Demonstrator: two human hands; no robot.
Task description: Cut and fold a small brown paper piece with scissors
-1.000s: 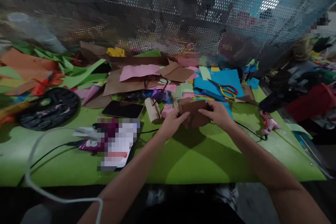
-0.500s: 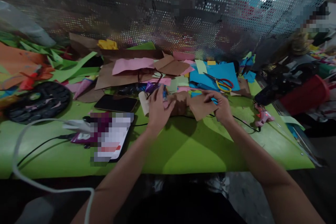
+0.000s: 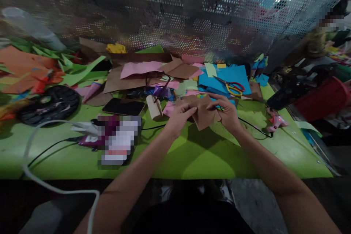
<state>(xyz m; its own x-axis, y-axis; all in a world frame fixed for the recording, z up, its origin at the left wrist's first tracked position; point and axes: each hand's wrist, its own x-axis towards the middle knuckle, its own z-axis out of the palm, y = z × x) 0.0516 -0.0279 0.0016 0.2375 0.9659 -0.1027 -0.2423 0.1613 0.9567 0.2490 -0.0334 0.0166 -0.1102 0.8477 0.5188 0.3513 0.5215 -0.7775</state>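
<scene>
Both hands hold a brown paper piece [image 3: 203,114] above the green table. My left hand [image 3: 179,117] pinches its left side between thumb and fingers. At its right side, my right hand [image 3: 225,111] grips the paper with thumb and fingertips. More brown paper [image 3: 189,99] shows just behind the held piece. A pale roll [image 3: 154,108] and a pink scrap [image 3: 168,109] lie left of my left hand. Behind the hands, scissors [image 3: 232,87] with red and yellow handles rest on a blue sheet [image 3: 241,71].
A black phone [image 3: 124,106], a black round tray [image 3: 49,105] and a partly blurred bright screen [image 3: 124,140] lie left on the green table [image 3: 175,164]. A pink glue gun [image 3: 276,120] with a cord stands right. Paper sheets line the back, before a perforated metal panel [image 3: 164,14].
My left hand has moved right from beside the pale roll and now pinches the brown paper. The paper, still in my right hand, has shifted slightly left. The view has shifted a little.
</scene>
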